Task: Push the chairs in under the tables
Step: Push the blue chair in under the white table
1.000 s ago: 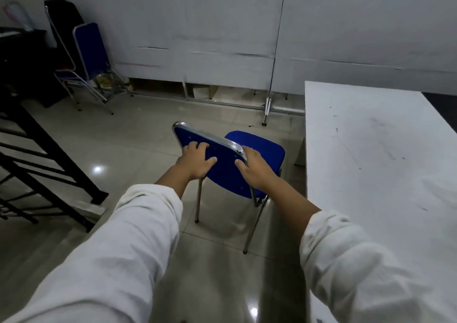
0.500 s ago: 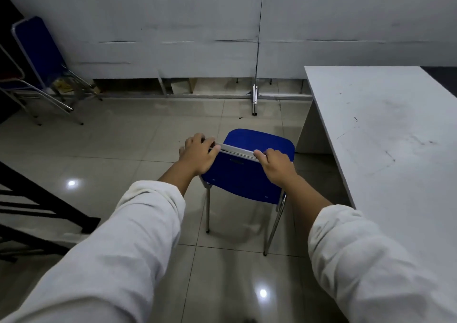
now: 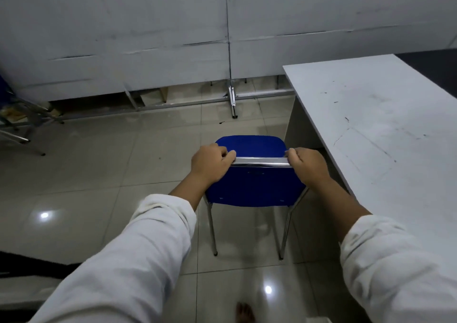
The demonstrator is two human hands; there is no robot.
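A blue chair (image 3: 252, 186) with chrome legs stands on the tiled floor in the middle of the view, its back toward me. My left hand (image 3: 210, 164) grips the left end of the chrome top rail. At the rail's right end my right hand (image 3: 308, 166) is closed around the bar. The white table (image 3: 385, 134) runs along the right side; its left edge lies just right of the chair. The chair's seat faces the far wall, beside the table's end panel and not under the top.
Grey wall panels (image 3: 173, 38) on a metal frame close the far side. Another blue chair (image 3: 14, 114) shows partly at the left edge. A dark metal frame (image 3: 29, 265) lies low at the left. A bare foot (image 3: 244, 312) shows at the bottom.
The chair has turned so its back squarely faces me and sits closer to the table's end. Both hands stayed on the top rail. The view swung right.
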